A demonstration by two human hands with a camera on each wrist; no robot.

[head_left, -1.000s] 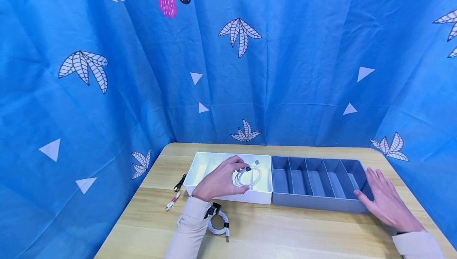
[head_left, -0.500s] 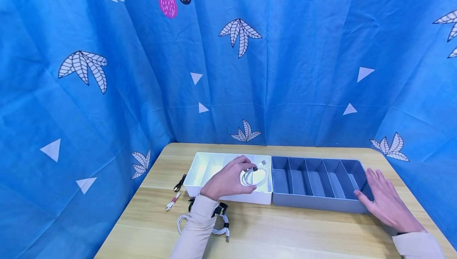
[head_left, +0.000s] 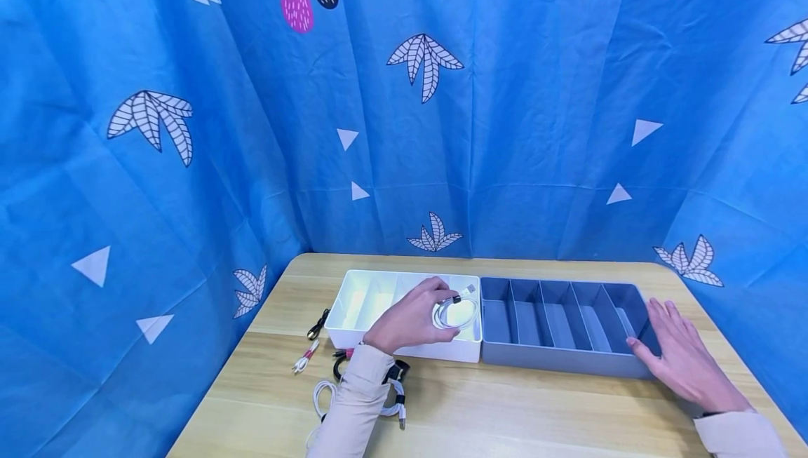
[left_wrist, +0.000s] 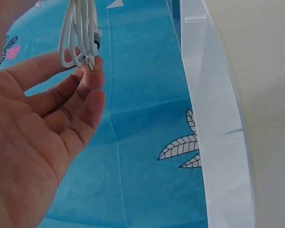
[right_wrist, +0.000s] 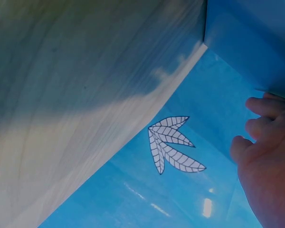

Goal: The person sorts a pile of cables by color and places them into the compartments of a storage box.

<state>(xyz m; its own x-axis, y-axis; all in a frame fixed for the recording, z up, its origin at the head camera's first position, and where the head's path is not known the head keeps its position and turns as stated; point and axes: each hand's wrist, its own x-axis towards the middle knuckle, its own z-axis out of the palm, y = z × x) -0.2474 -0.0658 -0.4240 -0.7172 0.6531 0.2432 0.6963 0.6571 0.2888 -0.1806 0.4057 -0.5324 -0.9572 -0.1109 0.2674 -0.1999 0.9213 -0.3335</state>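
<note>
My left hand [head_left: 413, 314] pinches a coiled white USB cable [left_wrist: 80, 33] between thumb and fingertips. A black strap binds the coil, and its metal USB plug [head_left: 470, 289] points up to the right. Both hang over the right-end part of a white divided box [head_left: 435, 351]. Against that box stands a grey-blue divided box [head_left: 568, 360] with several narrow compartments. My right hand [head_left: 684, 356] rests at its right end, fingers extended along the outer side and thumb at the front corner. The right wrist view shows the fingers [right_wrist: 259, 128] close to the box wall.
Left of the white box lie a black cable [head_left: 318, 325] and a white cable with a red tie [head_left: 306, 358]. A white strapped cable [head_left: 395, 409] and black cable pieces [head_left: 399, 369] lie around my left forearm, partly hidden. Blue curtains [head_left: 543, 128] enclose the table.
My left hand has moved to the right with the white USB cable, over the white box's right end. More of the cables by the forearm shows. My right hand has stayed put.
</note>
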